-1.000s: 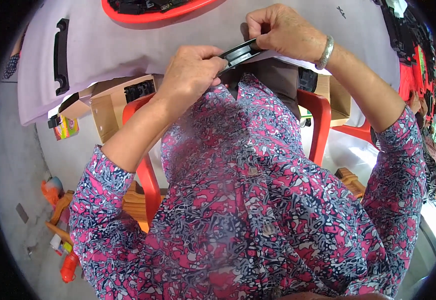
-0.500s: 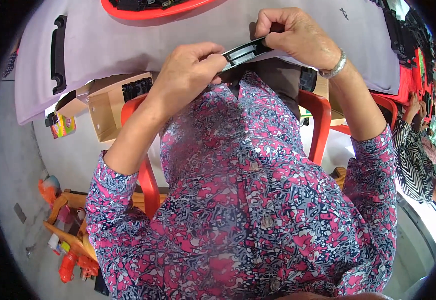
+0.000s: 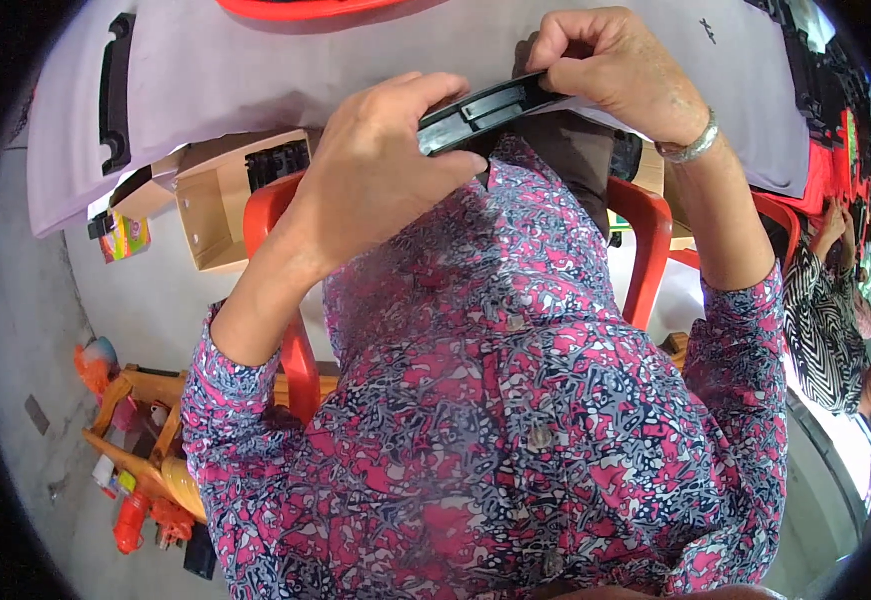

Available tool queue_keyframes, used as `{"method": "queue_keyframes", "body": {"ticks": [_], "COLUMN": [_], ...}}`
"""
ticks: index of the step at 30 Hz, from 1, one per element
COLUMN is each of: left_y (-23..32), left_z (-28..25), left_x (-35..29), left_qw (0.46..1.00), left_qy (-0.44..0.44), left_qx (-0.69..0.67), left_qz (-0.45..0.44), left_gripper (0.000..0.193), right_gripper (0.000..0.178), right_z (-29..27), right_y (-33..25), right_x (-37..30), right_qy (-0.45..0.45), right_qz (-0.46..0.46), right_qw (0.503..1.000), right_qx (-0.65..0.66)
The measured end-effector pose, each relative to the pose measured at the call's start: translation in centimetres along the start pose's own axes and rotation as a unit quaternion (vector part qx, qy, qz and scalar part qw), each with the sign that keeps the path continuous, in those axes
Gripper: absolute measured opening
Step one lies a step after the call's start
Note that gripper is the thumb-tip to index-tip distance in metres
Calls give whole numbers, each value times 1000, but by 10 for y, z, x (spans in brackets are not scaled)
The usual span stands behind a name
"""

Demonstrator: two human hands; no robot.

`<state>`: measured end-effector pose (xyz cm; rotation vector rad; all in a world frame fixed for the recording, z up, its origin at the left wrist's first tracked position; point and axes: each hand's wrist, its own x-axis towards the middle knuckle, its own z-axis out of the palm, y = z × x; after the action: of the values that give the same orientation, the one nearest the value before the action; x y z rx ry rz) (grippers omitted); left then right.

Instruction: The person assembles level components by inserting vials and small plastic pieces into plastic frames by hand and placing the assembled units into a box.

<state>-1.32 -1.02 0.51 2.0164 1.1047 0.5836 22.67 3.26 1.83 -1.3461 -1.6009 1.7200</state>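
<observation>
A long, narrow black plastic piece [image 3: 496,106] with a slotted recess slants between my hands above the table's near edge. Its right end is pinched between the thumb and fingers of my right hand [image 3: 616,75], which wears a metal band at the wrist. Around the left end, my left hand [image 3: 381,165] is spread open, thumb below the piece and fingers above it. That end meets the palm side, and whether the palm touches it I cannot tell. A similar black plastic handle-shaped piece [image 3: 116,95] lies at the table's left side.
A red tray [image 3: 316,10] stands on the cloth-covered table [image 3: 286,65]. Small dark bits [image 3: 708,32] lie right of my right hand. Cardboard boxes [image 3: 206,220] and a red chair [image 3: 646,250] are below the edge. At right, another person's patterned sleeve [image 3: 821,310] shows beside black parts.
My left hand has loosened its pinch, its thumb swinging down away from the piece. My right hand keeps its grip. The view has shifted slightly, so less of the red tray shows.
</observation>
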Motion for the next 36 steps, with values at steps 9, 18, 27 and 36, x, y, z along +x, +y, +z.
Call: {"method": "queue_keyframes", "body": {"ticks": [9, 18, 27, 36], "left_y": [6, 8, 3, 2], "left_z": [-9, -12, -17, -80], "left_x": [0, 3, -33, -65], "left_qw": [995, 1000, 996, 953], "left_qy": [-47, 15, 89, 235], "left_qx": [-51, 19, -16, -112], "left_qz": [-70, -6, -26, -156], "left_gripper": [46, 44, 34, 31], "right_gripper": [6, 5, 8, 16], "right_z": [2, -12, 14, -2], "right_y": [-11, 14, -32, -10], "right_x": [5, 39, 4, -2], "right_qy": [2, -164, 78, 227], "right_qz": [30, -412, -110, -125], "right_qw": [999, 893, 989, 966], "right_qx": [-23, 83, -57, 0]}}
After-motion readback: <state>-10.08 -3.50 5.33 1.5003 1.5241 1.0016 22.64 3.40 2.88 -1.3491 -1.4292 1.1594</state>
